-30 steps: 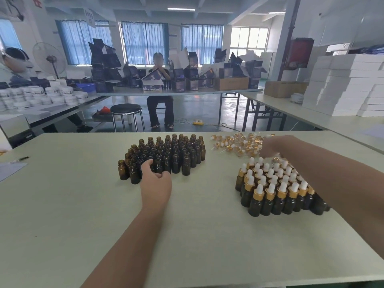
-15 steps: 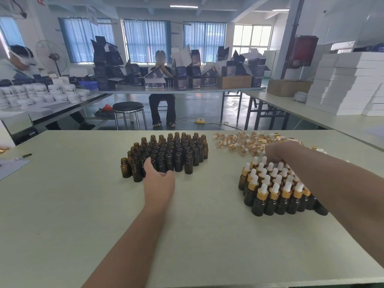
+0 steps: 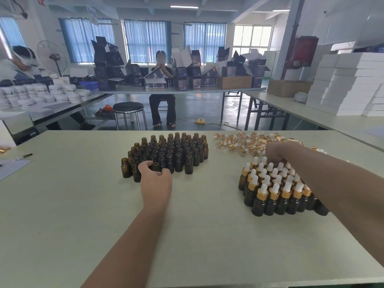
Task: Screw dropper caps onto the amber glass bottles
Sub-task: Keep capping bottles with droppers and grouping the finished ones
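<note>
- Amber bottles (image 3: 170, 154) without caps crowd the table (image 3: 62, 204) toward its far edge; a smaller capped group (image 3: 276, 190) stands to the right, so I judge under half done
- My left hand (image 3: 154, 179) curls round one uncapped bottle (image 3: 156, 166) at the cluster's near side
- My right hand (image 3: 276, 151) sits by the loose dropper caps (image 3: 245, 142); its fingers are hidden, so I cannot tell its grip

Only the person's two arms were in view. The left hand (image 3: 155, 185) and its forearm were bare all the way to the lower edge, the wrist narrower than the back of the hand. The right hand (image 3: 277, 151) and its forearm were bare as well, out to the right edge, and looked broader in the wide lens. The fingers (image 3: 145, 166) were largely hidden, with nails too small to make out.
</note>
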